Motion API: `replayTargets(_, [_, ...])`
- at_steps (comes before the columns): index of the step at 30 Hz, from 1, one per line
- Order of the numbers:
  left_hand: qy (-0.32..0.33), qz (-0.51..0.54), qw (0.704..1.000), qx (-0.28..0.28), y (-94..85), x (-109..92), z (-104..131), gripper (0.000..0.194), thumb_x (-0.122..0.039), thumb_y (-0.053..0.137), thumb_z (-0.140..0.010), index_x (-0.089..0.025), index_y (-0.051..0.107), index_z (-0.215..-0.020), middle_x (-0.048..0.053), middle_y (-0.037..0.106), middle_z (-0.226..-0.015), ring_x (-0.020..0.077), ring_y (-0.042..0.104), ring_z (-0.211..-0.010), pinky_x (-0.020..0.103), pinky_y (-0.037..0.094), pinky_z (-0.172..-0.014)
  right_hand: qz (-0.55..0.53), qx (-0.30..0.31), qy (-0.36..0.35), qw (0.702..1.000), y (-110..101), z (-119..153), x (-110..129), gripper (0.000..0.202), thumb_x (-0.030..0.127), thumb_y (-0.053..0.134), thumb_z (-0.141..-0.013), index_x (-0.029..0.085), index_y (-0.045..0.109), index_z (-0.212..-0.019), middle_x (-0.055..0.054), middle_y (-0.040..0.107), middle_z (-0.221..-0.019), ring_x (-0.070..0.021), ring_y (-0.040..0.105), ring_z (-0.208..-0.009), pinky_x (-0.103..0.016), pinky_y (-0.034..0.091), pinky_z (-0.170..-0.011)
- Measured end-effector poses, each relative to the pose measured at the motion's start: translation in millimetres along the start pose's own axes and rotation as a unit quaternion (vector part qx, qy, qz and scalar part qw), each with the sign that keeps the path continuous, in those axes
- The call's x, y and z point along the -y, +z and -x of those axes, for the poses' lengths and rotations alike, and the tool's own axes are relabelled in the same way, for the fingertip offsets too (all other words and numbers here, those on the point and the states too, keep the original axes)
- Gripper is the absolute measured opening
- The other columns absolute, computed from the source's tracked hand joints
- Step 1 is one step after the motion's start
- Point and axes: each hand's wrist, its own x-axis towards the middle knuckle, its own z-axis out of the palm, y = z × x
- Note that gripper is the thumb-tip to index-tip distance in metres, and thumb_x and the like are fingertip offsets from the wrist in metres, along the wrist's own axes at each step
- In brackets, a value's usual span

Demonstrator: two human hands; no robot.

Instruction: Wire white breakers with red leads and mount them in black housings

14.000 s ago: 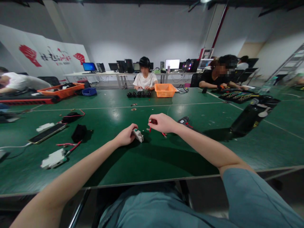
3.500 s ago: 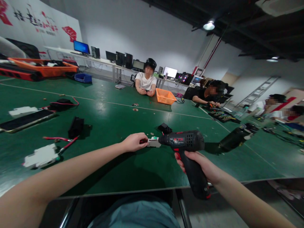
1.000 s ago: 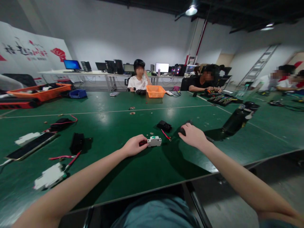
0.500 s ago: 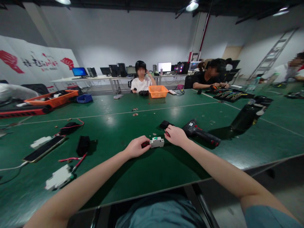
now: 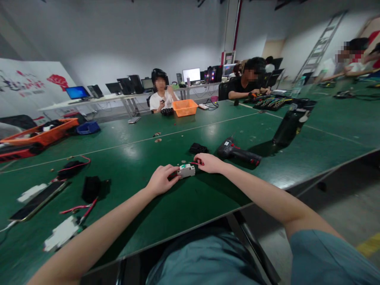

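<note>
A small white circuit breaker [image 5: 187, 171] with a green switch rests on the green table [image 5: 166, 221]. My left hand [image 5: 162, 180] has its thumb and fingers closed round the breaker's left end. Right of it, my right hand [image 5: 210, 163] pinches a thin red wire [image 5: 194, 163], whose tip points left toward the breaker. Whether the tip touches the breaker I cannot tell. Just beyond my right hand lies a black block-shaped part [image 5: 198, 148]. A black cordless drill [image 5: 237, 152] lies on its side farther right.
At left lie a phone [image 5: 38, 201], another white breaker [image 5: 62, 233] with red wires, and a black box [image 5: 91, 189]. A dark bottle [image 5: 289, 124] stands at right. Across the table are an orange basket [image 5: 185, 108] and co-workers. A blue tray [image 5: 88, 128] sits far left.
My view has turned to the right, so the table things appear farther left. My right hand's red wire now shows clearly, pointing at the breaker. My left hand still holds the breaker.
</note>
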Motion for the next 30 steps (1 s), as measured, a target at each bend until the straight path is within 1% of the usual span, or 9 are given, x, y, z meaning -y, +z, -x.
replayTargets(5, [0.007,-0.035,0.999,-0.007,-1.1,-3.4,0.0,0.029,-0.039,0.052,-0.094,-0.022,0.062,-0.115,0.006,0.068,-0.102,0.0213,0.063,-0.094,0.036,0.042,-0.083,-0.007,0.025,-0.026,0.999,-6.6,3.5,1.3,0.023,0.020,0.062,-0.084,0.016,0.066,-0.106,-0.004,0.067,-0.086,-0.0136,0.056,-0.069,-0.023,0.036,-0.059])
replayTargets(9, [-0.025,-0.078,0.996,-0.031,-2.2,-4.3,-0.8,0.025,-0.034,0.052,-0.090,-0.020,0.063,-0.107,0.007,0.068,-0.097,0.0238,0.062,-0.093,0.041,0.041,-0.087,-0.005,0.041,-0.022,0.999,-11.1,5.2,5.5,0.021,0.024,0.063,-0.085,0.017,0.067,-0.105,-0.003,0.067,-0.085,-0.0132,0.056,-0.068,-0.023,0.034,-0.058])
replayTargets(11, [-0.038,-0.094,0.994,-0.044,-2.0,-2.8,-1.3,0.025,-0.033,0.053,-0.088,-0.019,0.062,-0.107,0.008,0.068,-0.100,0.0259,0.062,-0.097,0.043,0.041,-0.091,0.004,0.043,-0.014,0.999,-12.7,5.5,6.7,0.021,0.025,0.064,-0.084,0.017,0.066,-0.104,-0.003,0.068,-0.087,-0.0134,0.056,-0.069,-0.023,0.034,-0.057])
replayTargets(14, [-0.040,-0.102,0.991,-0.071,-1.2,-0.7,-1.3,0.036,-0.032,0.054,-0.087,-0.018,0.058,-0.119,0.011,0.066,-0.114,0.0287,0.059,-0.110,0.046,0.040,-0.097,0.034,0.037,0.004,0.999,-14.4,5.9,6.5,0.019,0.031,0.065,-0.084,0.016,0.066,-0.096,-0.005,0.069,-0.088,-0.0147,0.057,-0.070,-0.024,0.033,-0.057])
replayTargets(17, [-0.013,-0.104,0.990,-0.091,-0.7,-1.8,0.0,0.053,-0.030,0.054,-0.087,-0.016,0.047,-0.138,0.015,0.059,-0.130,0.0299,0.053,-0.122,0.047,0.039,-0.103,0.041,0.045,-0.001,0.998,-16.0,6.6,4.7,0.016,0.032,0.063,-0.085,0.017,0.065,-0.088,-0.005,0.070,-0.086,-0.0154,0.058,-0.071,-0.024,0.033,-0.058])
replayTargets(19, [0.019,-0.107,0.990,-0.087,-0.9,-4.0,1.0,0.060,-0.028,0.053,-0.087,-0.017,0.041,-0.145,0.015,0.053,-0.140,0.0306,0.049,-0.129,0.048,0.037,-0.106,0.033,0.055,-0.016,0.998,-17.3,7.4,3.7,0.011,0.028,0.062,-0.084,0.017,0.065,-0.086,-0.005,0.070,-0.086,-0.0150,0.058,-0.071,-0.024,0.034,-0.058])
replayTargets(23, [0.074,-0.097,0.992,-0.044,-1.1,-5.6,0.5,0.065,-0.024,0.052,-0.088,-0.025,0.036,-0.151,0.012,0.043,-0.151,0.0316,0.043,-0.136,0.049,0.038,-0.108,0.020,0.090,-0.040,0.995,-21.1,9.8,4.0,0.007,0.023,0.064,-0.079,0.017,0.065,-0.083,-0.004,0.069,-0.084,-0.0141,0.057,-0.070,-0.024,0.034,-0.059])
replayTargets(26, [0.090,-0.074,0.993,-0.028,0.4,-2.7,-1.6,0.066,-0.021,0.051,-0.088,-0.027,0.036,-0.152,0.010,0.044,-0.151,0.0301,0.045,-0.135,0.048,0.041,-0.108,0.007,0.108,-0.058,0.992,-24.3,11.7,6.1,0.009,0.025,0.066,-0.077,0.018,0.065,-0.082,-0.003,0.068,-0.082,-0.0138,0.056,-0.068,-0.024,0.033,-0.059])
replayTargets(30, [0.095,-0.045,0.994,-0.024,1.7,0.5,-3.1,0.066,-0.018,0.050,-0.088,-0.026,0.035,-0.152,0.010,0.047,-0.148,0.0273,0.049,-0.131,0.045,0.045,-0.106,-0.001,0.094,-0.064,0.994,-26.6,12.8,9.4,0.008,0.025,0.066,-0.077,0.018,0.063,-0.081,-0.002,0.066,-0.079,-0.0132,0.054,-0.066,-0.024,0.032,-0.058])
